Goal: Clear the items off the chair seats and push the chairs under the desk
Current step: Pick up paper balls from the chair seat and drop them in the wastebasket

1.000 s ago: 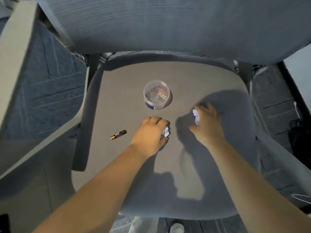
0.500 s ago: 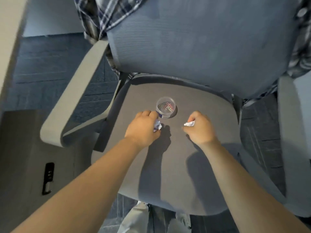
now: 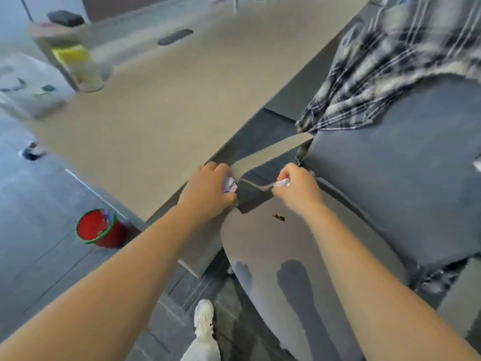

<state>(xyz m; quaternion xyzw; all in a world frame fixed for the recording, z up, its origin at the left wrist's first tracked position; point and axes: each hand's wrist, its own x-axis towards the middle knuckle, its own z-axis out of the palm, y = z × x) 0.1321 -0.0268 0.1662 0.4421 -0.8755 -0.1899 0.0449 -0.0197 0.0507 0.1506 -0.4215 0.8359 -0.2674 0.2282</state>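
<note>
Chair seat [image 3: 263, 246] bears one battery [image 3: 278, 217], label unreadable; each hand [image 3: 208, 190] [image 3: 299, 188] clutches crumpled paper [image 3: 230, 185] [image 3: 282, 182].

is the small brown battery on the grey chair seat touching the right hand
Apart. The head view shows the small brown battery lying on the grey chair seat, bare seat between it and the right hand.

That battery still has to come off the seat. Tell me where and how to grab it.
Both hands are full, so free one first. The battery is a slim cylinder lying flat on the chair seat, with bare fabric all round. Probably best: come straight down and pinch its long sides at mid-length with thumb and forefinger.
</note>
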